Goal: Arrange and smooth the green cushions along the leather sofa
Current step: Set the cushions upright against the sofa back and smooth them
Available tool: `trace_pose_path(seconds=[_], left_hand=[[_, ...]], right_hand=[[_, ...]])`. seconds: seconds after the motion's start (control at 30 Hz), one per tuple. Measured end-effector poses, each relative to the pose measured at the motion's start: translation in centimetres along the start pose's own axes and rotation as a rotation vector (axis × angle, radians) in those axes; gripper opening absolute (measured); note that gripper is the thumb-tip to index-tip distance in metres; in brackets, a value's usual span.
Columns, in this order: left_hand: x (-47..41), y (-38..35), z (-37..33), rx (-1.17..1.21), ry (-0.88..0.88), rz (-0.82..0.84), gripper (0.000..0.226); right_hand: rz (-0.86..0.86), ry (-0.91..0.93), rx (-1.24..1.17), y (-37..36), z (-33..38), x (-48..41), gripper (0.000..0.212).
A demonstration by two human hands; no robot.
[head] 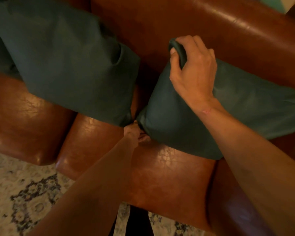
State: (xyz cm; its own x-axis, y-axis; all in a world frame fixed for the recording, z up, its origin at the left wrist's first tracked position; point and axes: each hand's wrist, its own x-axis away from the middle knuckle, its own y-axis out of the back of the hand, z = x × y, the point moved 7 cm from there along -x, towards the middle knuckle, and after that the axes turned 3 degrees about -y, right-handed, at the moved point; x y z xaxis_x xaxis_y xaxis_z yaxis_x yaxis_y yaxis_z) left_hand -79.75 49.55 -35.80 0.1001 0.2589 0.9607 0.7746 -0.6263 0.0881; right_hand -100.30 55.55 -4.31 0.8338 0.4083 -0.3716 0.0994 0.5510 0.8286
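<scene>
— Against the backrest of the sofa (228, 26), toward its right end, which step is being carried out?

— The right cushion (245, 108) is being set in place. Its top corner is gripped by the right hand (194, 68), with fingers and thumb curled round the fabric. Its lower corner, near the middle of the seat, appears to be pinched by the left hand (134, 132), though part of that hand is hidden beneath the cushion.

— And what is called for next?

— Judged from the tilt, the cushion should be stood square against the backrest, then let go and its creased face smoothed flat.

— How many things are counted?

— Two green cushions are seen: the held one and the left cushion (66, 65), which is leaned on the backrest. Their lower corners are nearly touching. A darker green fold at the left edge cannot be told apart from the left cushion. One sofa, one patterned rug (24, 193) below the seat's front edge, and two hands are also counted.
</scene>
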Motion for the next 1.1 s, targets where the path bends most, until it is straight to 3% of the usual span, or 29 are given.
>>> trace_pose_path(seconds=[0.13, 0.23, 0.3, 0.37, 0.43, 0.53, 0.67, 0.8, 0.9, 1.0, 1.1], left_hand=[[0.2, 0.2, 1.0, 0.05, 0.062, -0.028, 0.029], [0.0, 0.4, 0.3, 0.03, 0.016, -0.09, 0.036], [0.7, 1.3, -1.0, -0.175, -0.108, -0.18, 0.048], [2.3, 2.1, -3.0, -0.612, -0.302, -0.313, 0.057], [5.3, 2.0, -5.1, -0.865, -0.534, -0.447, 0.051], [11.8, 0.6, -8.6, -0.762, -0.983, -0.521, 0.033], [23.1, -3.7, -11.4, -0.584, -1.739, -0.423, 0.017], [29.4, -10.3, -9.6, -0.76, -2.094, -0.181, 0.033], [29.3, -14.4, -8.7, -1.044, -2.183, -0.02, 0.049], [26.3, -16.7, -10.1, -1.335, -2.149, -0.052, 0.056], [24.0, -17.5, -13.0, -1.424, -2.112, -0.072, 0.058]], right_hand=[[0.008, -0.013, -0.009, 0.1, -0.2, 0.1, 0.028], [0.062, -0.02, 0.023, -0.6, 0.1, 0.0, 0.029], [0.11, -0.032, 0.05, -1.1, 0.3, -0.3, 0.032], [0.157, -0.03, 0.072, -1.4, 0.4, -0.5, 0.037], [0.163, -0.02, 0.051, -0.9, 0.4, -0.4, 0.044], [0.037, -0.007, 0.001, 2.0, -0.9, 0.4, 0.044], [-0.136, -0.06, 0.005, 6.9, -5.3, 4.4, 0.031], [-0.183, -0.098, 0.121, 9.5, -9.8, 9.8, 0.031], [-0.134, -0.131, 0.19, 9.5, -12.0, 11.9, 0.038], [-0.068, -0.159, 0.211, 8.2, -12.7, 12.5, 0.044], [-0.008, -0.164, 0.228, 6.5, -12.0, 11.9, 0.049]])
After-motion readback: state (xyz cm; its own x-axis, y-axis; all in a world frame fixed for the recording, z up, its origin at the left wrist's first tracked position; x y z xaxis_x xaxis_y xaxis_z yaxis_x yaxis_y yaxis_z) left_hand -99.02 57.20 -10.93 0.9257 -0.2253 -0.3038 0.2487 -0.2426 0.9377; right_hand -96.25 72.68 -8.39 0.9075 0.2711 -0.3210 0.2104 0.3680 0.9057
